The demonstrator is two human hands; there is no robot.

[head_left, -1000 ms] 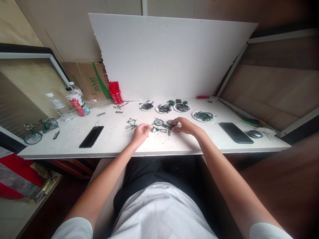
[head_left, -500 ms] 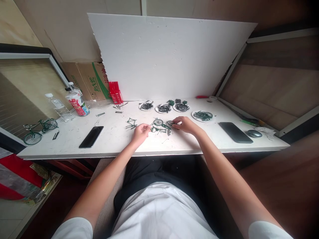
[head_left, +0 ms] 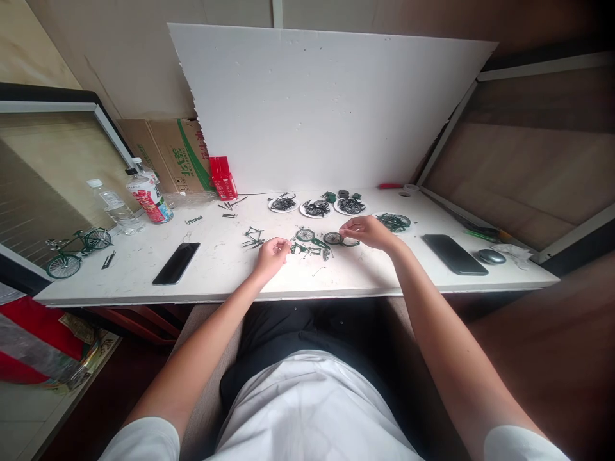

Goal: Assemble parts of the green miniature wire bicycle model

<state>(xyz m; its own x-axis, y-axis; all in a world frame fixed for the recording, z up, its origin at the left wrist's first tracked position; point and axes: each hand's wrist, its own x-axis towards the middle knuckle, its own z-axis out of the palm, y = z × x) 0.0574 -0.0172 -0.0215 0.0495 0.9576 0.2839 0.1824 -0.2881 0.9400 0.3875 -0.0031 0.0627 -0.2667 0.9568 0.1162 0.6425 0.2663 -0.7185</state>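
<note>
On the white table (head_left: 230, 275) lies a half-built green model bicycle (head_left: 310, 246) with loose small wheels (head_left: 305, 235). My left hand (head_left: 271, 254) rests at its left end, fingers curled on the green frame. My right hand (head_left: 368, 232) is raised slightly to the right of it, pinching a small green part beside a wheel (head_left: 332, 239). Behind them stand several white dishes of black and green parts (head_left: 317, 209), (head_left: 394, 222).
A finished green model bicycle (head_left: 77, 251) stands at the far left, near two bottles (head_left: 147, 195). Black phones lie at left (head_left: 176, 263) and right (head_left: 454, 254), with a mouse (head_left: 490, 257) beyond. Loose screws (head_left: 228, 208), a red box (head_left: 223, 178) and a white board (head_left: 327, 109) sit behind.
My right hand has lifted and shifted right and back from the wheel, which now lies uncovered. My left hand has stayed in place.
</note>
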